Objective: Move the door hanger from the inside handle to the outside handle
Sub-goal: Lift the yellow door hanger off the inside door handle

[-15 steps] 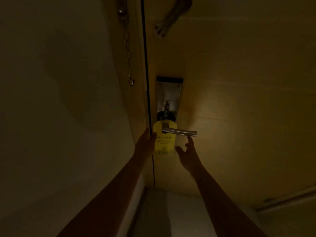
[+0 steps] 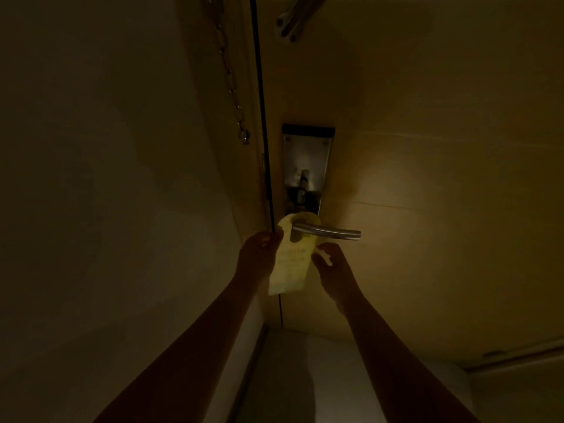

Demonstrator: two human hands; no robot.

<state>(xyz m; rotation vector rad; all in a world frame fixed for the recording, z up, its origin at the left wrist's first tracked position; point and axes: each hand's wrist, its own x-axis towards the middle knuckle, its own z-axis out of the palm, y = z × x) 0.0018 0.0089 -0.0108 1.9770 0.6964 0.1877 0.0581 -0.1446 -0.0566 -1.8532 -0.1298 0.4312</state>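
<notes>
A yellow door hanger [image 2: 290, 264] hangs by its hole on the silver inside lever handle [image 2: 328, 232], swung outward and blurred. My left hand [image 2: 259, 254] touches the hanger's left edge near the top; whether its fingers pinch the card is unclear in the dim light. My right hand [image 2: 331, 264] sits just right of the hanger, below the lever, with curled fingers at the card's right edge. The handle sits on a metal lock plate [image 2: 306, 166] of the wooden door [image 2: 427, 178]. The outside handle is hidden.
The door is closed against the frame [image 2: 244, 178] along a dark gap. A security chain [image 2: 230, 83] hangs from the frame at upper left. A door closer arm [image 2: 293, 19] is at the top. A wall fills the left. Pale floor lies below.
The hanger has swung out from the door and tilted, its lower end now lower and nearer me. My right hand moved left, close to the card's edge. The left hand stayed at its left edge.
</notes>
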